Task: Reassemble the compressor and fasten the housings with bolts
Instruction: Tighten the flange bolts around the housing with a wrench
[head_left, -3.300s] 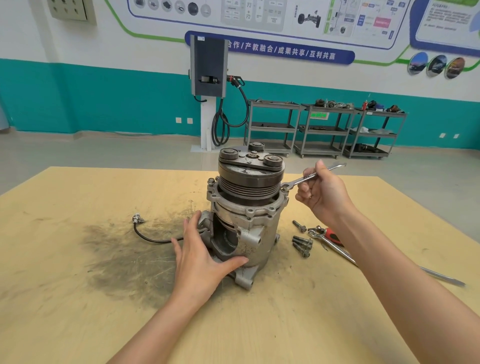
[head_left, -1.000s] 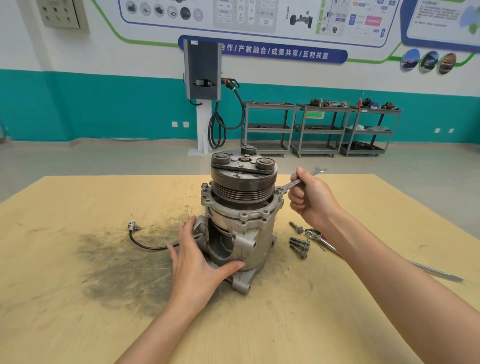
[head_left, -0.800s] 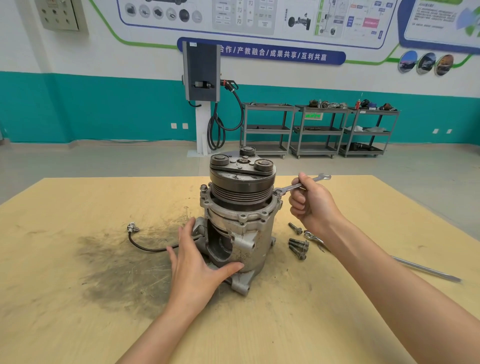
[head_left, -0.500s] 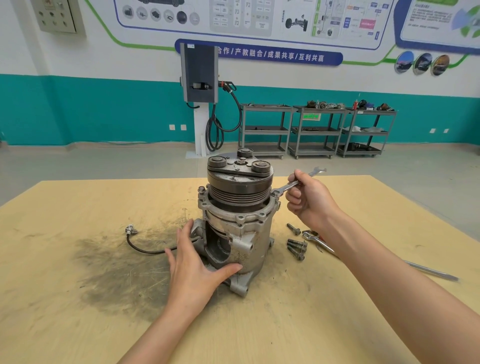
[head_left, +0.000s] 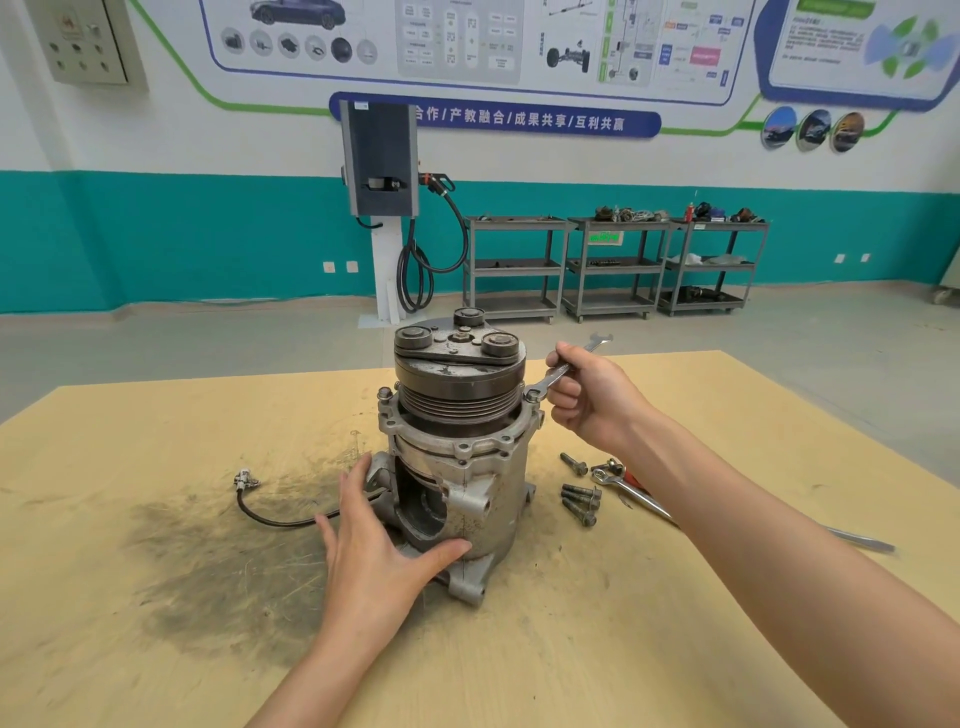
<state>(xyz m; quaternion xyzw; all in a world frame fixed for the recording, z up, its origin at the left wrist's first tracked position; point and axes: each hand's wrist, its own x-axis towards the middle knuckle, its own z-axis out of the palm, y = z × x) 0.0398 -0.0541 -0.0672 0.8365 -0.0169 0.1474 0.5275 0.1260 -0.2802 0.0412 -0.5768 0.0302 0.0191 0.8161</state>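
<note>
Grey cast-metal compressor (head_left: 457, 467) stands mid-desk; left hand (head_left: 379, 551) braces it flat, right hand (head_left: 592, 400) grips the silver spanner (head_left: 558, 371) on a flange bolt; five dark steel bolts (head_left: 579, 496) lie unfitted toward the desk's right edge

The right hand (head_left: 592, 397) covers the middle of the wrench (head_left: 563, 370); the bolt under its ring end is too small to read. The right forearm hides part of the ratchet (head_left: 631, 491). The left hand (head_left: 376, 551) masks the compressor's (head_left: 467, 447) near-left base. Both arms run off the bottom edge.
</note>
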